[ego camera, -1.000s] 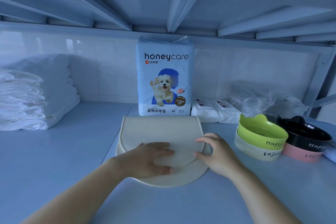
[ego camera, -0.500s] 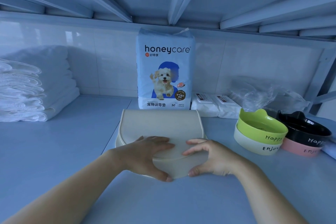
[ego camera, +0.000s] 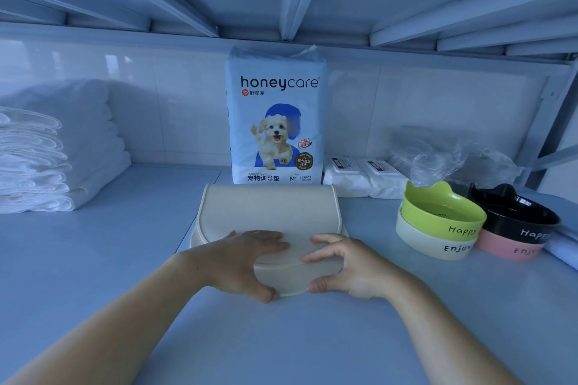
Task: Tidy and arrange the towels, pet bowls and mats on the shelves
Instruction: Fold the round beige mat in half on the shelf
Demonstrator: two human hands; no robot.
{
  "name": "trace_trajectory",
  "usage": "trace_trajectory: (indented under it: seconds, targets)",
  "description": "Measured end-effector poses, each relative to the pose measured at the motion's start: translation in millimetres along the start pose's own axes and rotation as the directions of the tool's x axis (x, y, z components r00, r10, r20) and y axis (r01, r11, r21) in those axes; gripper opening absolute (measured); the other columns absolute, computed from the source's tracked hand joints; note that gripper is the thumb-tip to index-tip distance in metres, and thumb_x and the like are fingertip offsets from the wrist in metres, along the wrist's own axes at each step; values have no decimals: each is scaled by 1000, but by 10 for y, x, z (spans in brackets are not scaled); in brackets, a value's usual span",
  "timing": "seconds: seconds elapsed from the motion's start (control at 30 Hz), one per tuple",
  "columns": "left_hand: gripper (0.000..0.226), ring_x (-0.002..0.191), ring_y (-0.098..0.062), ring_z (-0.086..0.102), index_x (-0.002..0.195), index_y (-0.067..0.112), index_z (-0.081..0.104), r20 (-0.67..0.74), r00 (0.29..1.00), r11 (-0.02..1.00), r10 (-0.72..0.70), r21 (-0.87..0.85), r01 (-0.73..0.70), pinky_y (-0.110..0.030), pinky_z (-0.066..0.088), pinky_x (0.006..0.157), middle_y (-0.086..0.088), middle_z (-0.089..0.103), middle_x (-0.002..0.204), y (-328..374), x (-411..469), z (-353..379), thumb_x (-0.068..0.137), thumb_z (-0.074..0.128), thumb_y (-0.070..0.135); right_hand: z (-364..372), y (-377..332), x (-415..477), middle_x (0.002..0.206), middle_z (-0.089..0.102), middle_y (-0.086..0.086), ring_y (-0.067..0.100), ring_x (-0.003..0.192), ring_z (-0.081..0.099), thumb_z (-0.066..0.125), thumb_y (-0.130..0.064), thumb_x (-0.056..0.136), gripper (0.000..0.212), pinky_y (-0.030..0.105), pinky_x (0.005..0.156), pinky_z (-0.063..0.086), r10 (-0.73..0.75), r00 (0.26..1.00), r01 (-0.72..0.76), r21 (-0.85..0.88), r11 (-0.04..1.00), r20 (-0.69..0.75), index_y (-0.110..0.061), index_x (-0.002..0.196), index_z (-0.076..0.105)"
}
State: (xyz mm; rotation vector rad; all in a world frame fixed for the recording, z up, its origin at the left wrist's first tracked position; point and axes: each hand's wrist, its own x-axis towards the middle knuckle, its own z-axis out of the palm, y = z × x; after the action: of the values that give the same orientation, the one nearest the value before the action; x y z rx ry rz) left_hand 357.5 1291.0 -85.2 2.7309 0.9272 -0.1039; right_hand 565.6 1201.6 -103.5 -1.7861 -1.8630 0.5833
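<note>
Two cream mats (ego camera: 269, 209) lie stacked in the middle of the shelf, the upper one folded. My left hand (ego camera: 244, 259) and my right hand (ego camera: 347, 269) both grip the near rounded edge of the stack, fingers on top and thumbs under the front rim. White folded towels (ego camera: 53, 153) are piled at the far left. At the right stand two stacks of pet bowls: a green bowl (ego camera: 441, 212) on a cream one (ego camera: 438, 241), and a black bowl (ego camera: 519, 219) on a pink one (ego camera: 506, 247).
A blue pack of training pads (ego camera: 275, 116) stands upright behind the mats against the tiled wall. Two white wipe packs (ego camera: 362, 175) and a crumpled clear plastic bag (ego camera: 459, 159) lie at the back right. The upper shelf's beams hang low overhead.
My right hand slid from the mat's right side to its front edge beside the left hand. Both thumbs went under the rim and the near edge of the stack lifted slightly.
</note>
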Motion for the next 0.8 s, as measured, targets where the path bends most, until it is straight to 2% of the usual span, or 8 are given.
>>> trace_trajectory:
  seconds: [0.23,0.33,0.47,0.6,0.7,0.8]
  targets:
    - [80,138,5,5,142,42,25,-31,999,1000,15,-18,-15,-42,3,118,27,13,150,-68,13,-6,73,65,49,74,-21,27,145,34,-15,1,130,36,79,-38,70,49,15,102,26,13,998,-14,-7,1000,-55,-34,116,63]
    - [77,138,2,10,141,44,27,-46,999,999,24,-43,-26,-41,10,117,26,18,150,-102,6,-14,74,65,48,103,-40,34,145,36,-13,2,130,37,79,-37,71,48,15,101,27,17,996,-19,-16,1000,-87,-32,116,64]
    - [71,137,-5,25,140,43,30,-76,997,994,29,-107,-37,-30,22,113,19,26,149,-87,-13,-23,79,66,43,122,-46,42,146,34,-12,4,131,37,79,-39,69,48,19,106,28,23,993,-27,-35,999,-117,-34,115,64]
    - [58,133,-7,33,137,32,42,-126,992,996,20,-85,-31,-22,24,108,14,37,145,-55,-5,-111,83,63,41,118,-28,37,139,40,-17,-2,125,41,80,-40,67,48,15,100,30,22,992,-21,11,1000,-125,-35,112,65]
    - [50,127,-4,38,129,36,50,-186,983,1000,-1,-4,0,-17,26,104,19,45,136,-147,20,-112,82,63,45,114,-9,62,130,46,-19,-3,121,44,78,-43,70,41,13,96,30,29,985,-21,48,999,-170,-33,108,67]
    - [33,120,1,43,117,42,59,-271,962,997,33,70,-15,-10,26,98,28,52,126,-238,36,-80,84,61,45,121,27,89,120,52,-16,-3,112,47,75,-35,76,35,3,88,29,9,974,-10,-4,1000,-225,-28,109,67]
